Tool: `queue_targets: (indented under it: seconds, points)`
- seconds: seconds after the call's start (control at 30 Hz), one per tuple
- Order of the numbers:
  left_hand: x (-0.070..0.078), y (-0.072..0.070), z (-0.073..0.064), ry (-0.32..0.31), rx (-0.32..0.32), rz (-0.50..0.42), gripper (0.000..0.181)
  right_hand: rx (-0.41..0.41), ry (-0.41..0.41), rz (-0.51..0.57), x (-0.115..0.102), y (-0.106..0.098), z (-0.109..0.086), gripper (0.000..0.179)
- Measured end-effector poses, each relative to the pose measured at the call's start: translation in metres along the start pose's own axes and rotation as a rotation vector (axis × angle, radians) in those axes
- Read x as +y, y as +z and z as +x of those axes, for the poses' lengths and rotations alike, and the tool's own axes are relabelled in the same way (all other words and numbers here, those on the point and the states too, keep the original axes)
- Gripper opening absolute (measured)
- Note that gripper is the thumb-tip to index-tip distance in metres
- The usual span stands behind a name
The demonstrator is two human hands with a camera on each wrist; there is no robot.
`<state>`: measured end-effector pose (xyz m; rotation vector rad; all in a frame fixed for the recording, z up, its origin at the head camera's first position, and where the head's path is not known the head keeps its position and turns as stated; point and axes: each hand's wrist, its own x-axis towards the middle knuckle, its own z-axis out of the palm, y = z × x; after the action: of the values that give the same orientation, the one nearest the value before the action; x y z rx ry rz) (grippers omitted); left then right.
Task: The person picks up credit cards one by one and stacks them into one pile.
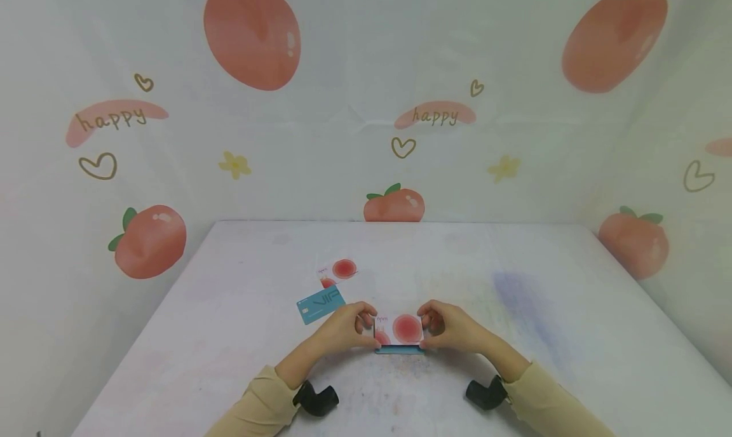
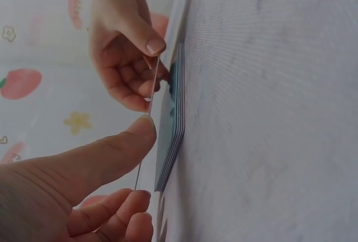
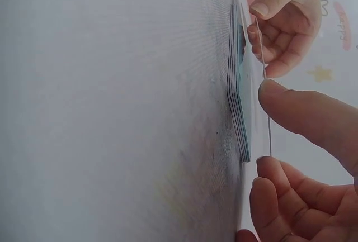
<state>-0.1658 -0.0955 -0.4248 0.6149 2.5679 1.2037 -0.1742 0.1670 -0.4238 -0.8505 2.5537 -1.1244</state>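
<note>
Between my two hands is a white card (image 1: 403, 332) printed with red circles. My left hand (image 1: 343, 329) pinches its left edge between thumb and fingers, and my right hand (image 1: 454, 328) does the same at the right edge. Just under it lies a neat stack of blue cards (image 1: 399, 350), mostly covered in the head view. From the left wrist, the held card (image 2: 152, 96) shows as a thin line, with a gap between it and the stack (image 2: 172, 130). The right wrist view also shows this stack (image 3: 237, 102) flat on the table, several cards thick.
Left of my hands, a blue VIP card (image 1: 320, 305) lies flat on the white table (image 1: 229, 361). Just behind it is another white card (image 1: 344, 269) with red circles. Peach-printed cloth (image 1: 320, 151) hangs beyond the table's back edge. Black camera mounts (image 1: 316, 399) sit at both wrists.
</note>
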Motion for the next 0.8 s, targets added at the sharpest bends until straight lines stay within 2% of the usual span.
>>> queue_targets:
  seconds: [0.27, 0.5, 0.8]
  points:
    - [0.0011, 0.0003, -0.0010, 0.016, -0.010, 0.027, 0.046, -0.012, 0.004, 0.011, -0.0005, 0.0008, -0.0010, 0.043]
    - [0.0041, 0.0006, -0.0029, -0.015, -0.031, 0.023, 0.046, -0.017, -0.002, 0.005, -0.0007, 0.0015, -0.0014, 0.042]
    - [0.0059, 0.0014, -0.0049, -0.020, -0.033, 0.034, 0.047, -0.022, 0.002, -0.012, 0.0004, 0.0025, -0.0015, 0.043]
